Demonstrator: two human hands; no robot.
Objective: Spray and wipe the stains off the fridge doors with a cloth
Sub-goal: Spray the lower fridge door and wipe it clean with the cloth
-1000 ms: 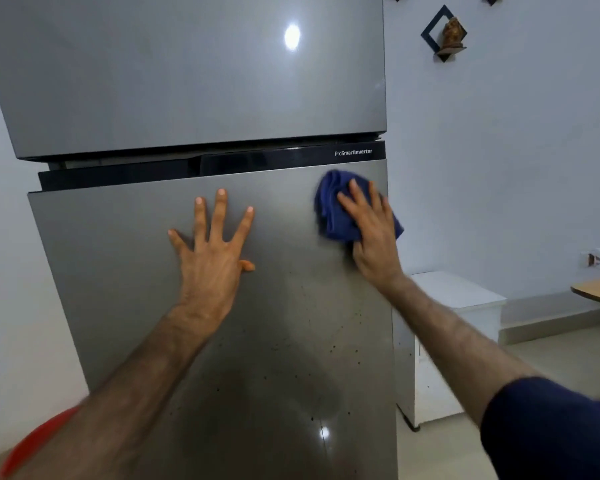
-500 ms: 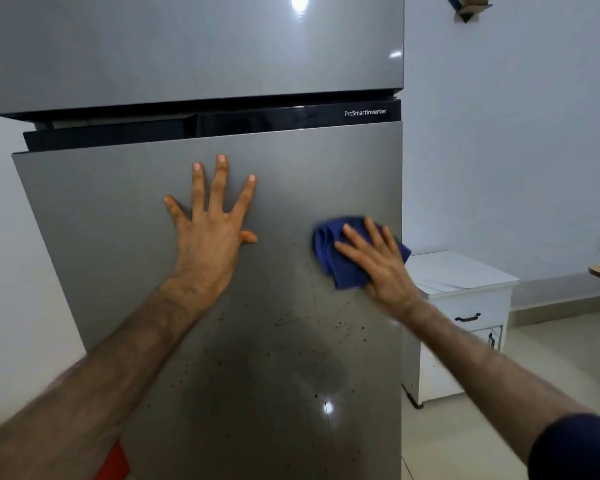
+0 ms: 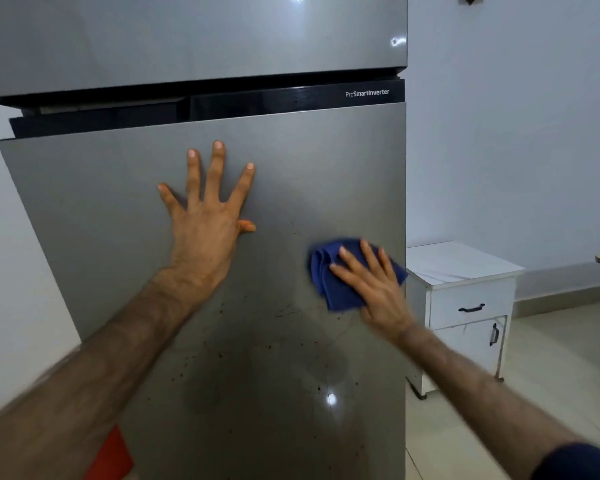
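Blue cloth (image 3: 329,289) pressed flat against lower fridge door (image 3: 118,209) near its right edge, under straight fingers of right hand (image 3: 378,289). Left hand (image 3: 207,216) spread flat on door, well apart. Dark stains (image 3: 267,348) speckled below.

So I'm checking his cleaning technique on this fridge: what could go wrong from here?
Three risks, as judgement:
1. The blue cloth under the right hand sits at the lower door's right edge, so a stroke could slip off it.
2. The dark specks lie below the cloth and could get missed.
3. The left hand presses flat on the door and may leave fresh prints.
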